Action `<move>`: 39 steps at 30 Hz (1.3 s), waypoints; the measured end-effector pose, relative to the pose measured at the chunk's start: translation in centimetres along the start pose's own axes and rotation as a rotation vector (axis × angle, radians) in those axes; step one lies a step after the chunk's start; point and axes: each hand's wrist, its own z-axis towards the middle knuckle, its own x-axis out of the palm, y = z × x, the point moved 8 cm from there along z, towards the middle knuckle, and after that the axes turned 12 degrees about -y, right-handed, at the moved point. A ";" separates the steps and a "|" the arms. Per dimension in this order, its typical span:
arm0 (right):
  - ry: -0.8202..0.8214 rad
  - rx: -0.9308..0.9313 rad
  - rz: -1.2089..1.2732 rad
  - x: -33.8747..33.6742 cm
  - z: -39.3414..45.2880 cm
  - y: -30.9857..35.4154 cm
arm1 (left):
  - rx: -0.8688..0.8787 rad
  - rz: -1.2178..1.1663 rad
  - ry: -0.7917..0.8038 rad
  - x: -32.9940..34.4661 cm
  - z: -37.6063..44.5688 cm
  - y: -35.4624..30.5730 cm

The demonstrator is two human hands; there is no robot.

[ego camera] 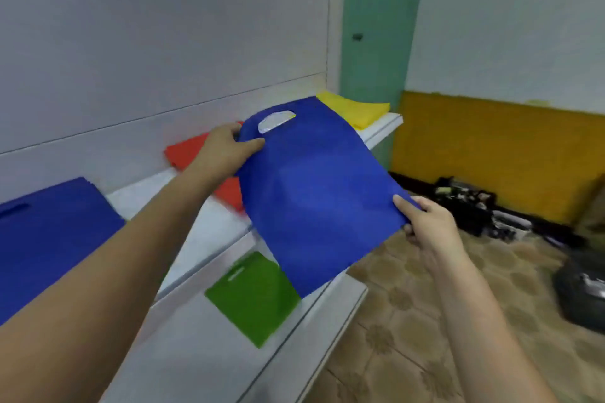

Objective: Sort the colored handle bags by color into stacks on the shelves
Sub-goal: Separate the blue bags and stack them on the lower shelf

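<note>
Now both hands pinch one blue bag (314,193): left hand (226,150) beside its handle, right hand (425,222) at a bottom corner.

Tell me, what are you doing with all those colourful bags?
A person is sorting bags by colour. Both hands hold a blue bag in the air: the left hand near its handle hole, the right hand at a bottom corner. On the shelves lie a blue stack, red bags, yellow bags and a green bag.

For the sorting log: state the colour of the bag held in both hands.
Blue bag, clearest in the head view.
</note>
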 end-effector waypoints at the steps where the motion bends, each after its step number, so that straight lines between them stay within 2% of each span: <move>1: -0.057 0.012 0.020 -2.2 1.7 -0.6 | 0.040 -0.004 0.034 3.3 -0.3 -1.1; 4: -0.186 0.035 0.009 -7.4 6.3 -2.6 | 0.196 0.038 0.129 13.2 -1.7 -3.9; 7: -0.233 0.082 -0.006 -11.3 11.2 -6.0 | 0.276 0.106 0.249 22.9 -2.9 -4.0; 9: -0.247 0.130 -0.024 -13.5 14.8 -8.9 | 0.221 0.142 0.364 29.4 -2.8 -2.3; 12: -0.291 0.187 -0.071 -16.5 19.7 -12.6 | 0.036 0.178 0.520 37.2 -3.0 1.6; 16: -0.351 0.248 -0.121 -19.2 24.9 -16.1 | -0.065 0.326 0.601 43.2 -3.0 6.1; 24: -0.251 0.269 -0.334 -14.5 33.3 -21.3 | -0.336 0.383 0.462 47.4 2.1 17.8; 27: -0.202 0.305 -0.325 -10.7 36.7 -24.0 | -0.418 0.486 0.450 48.4 4.4 23.3; 33: -0.019 0.319 -0.494 -2.2 44.4 -29.3 | -0.654 0.448 0.421 51.6 8.3 34.3; 36: 0.091 0.284 -0.569 2.4 48.6 -31.8 | -0.809 0.413 0.284 52.6 10.5 38.6; 39: 0.210 0.176 -0.654 7.4 53.5 -34.6 | -0.952 0.332 0.056 52.9 13.0 42.9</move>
